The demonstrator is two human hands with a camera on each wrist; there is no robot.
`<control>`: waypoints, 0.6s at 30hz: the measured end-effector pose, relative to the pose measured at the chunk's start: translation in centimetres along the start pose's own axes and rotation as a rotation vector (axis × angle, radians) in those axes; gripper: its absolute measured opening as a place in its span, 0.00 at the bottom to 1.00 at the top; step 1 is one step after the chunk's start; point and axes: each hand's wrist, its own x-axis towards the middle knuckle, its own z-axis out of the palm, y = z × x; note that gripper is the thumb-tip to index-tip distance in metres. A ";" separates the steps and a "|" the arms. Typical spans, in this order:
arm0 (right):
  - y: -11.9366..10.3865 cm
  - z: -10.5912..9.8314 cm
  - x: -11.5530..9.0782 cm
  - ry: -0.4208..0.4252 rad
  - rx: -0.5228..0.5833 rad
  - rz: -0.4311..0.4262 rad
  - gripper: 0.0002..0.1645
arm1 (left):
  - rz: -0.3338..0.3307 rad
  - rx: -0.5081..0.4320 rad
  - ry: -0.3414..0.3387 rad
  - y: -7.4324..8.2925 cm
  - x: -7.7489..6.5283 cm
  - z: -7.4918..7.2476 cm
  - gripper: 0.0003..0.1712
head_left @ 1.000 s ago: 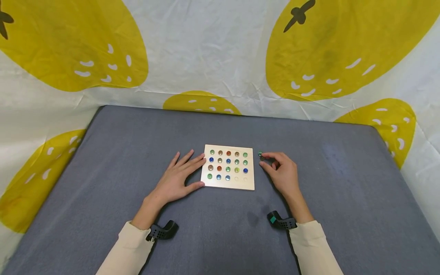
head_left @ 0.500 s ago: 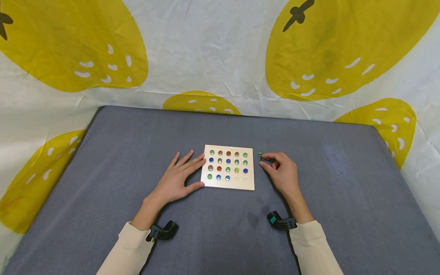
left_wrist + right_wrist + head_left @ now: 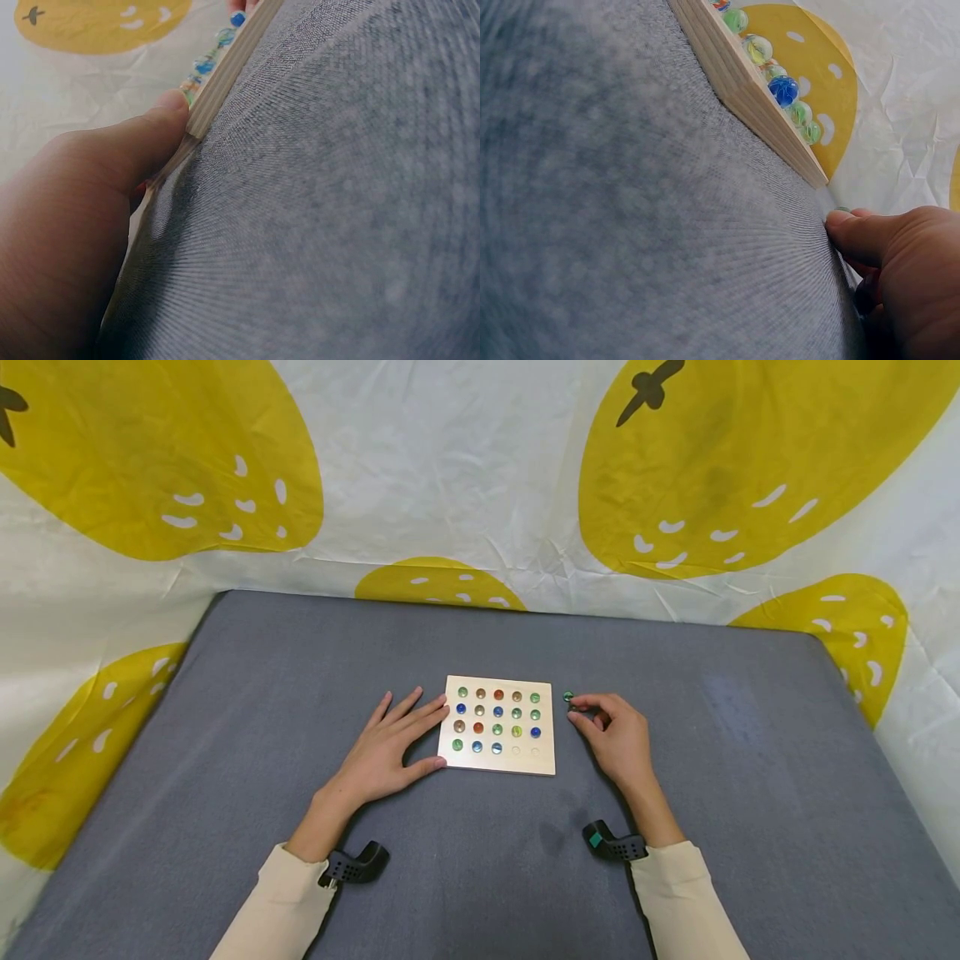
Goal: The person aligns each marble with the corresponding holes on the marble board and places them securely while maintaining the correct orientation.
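Observation:
A pale wooden board (image 3: 545,762) lies on the table with several rows of glass marbles (image 3: 784,91) sitting in its hollows. Two hollows at its near right corner hold no marble. My left hand (image 3: 384,758) rests with spread fingers against the board's left edge; its thumb (image 3: 161,124) touches the near left corner. Just right of the board, my right hand (image 3: 618,737) pinches a small dark marble (image 3: 573,707) between thumb and index finger, mostly hidden by the fingertips. A green marble (image 3: 567,696) lies just beyond those fingertips.
Grey cloth (image 3: 480,860) covers the table. White fabric with yellow fruit shapes (image 3: 450,460) hangs behind and at both sides. Each wrist wears a black camera mount, one on the left (image 3: 358,862) and one on the right (image 3: 613,842).
The right thumb and index finger have closed in very slightly around the dark marble. My left hand and the board stay where they were.

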 end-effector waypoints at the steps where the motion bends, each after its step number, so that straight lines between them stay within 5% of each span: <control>1: 0.0 0.0 0.0 0.001 -0.001 -0.001 0.09 | 0.000 0.000 0.000 0.0 0.0 0.0 0.41; 18: 0.0 0.1 -0.1 0.008 -0.002 -0.003 0.09 | 0.010 0.000 0.004 -0.1 0.0 0.1 0.41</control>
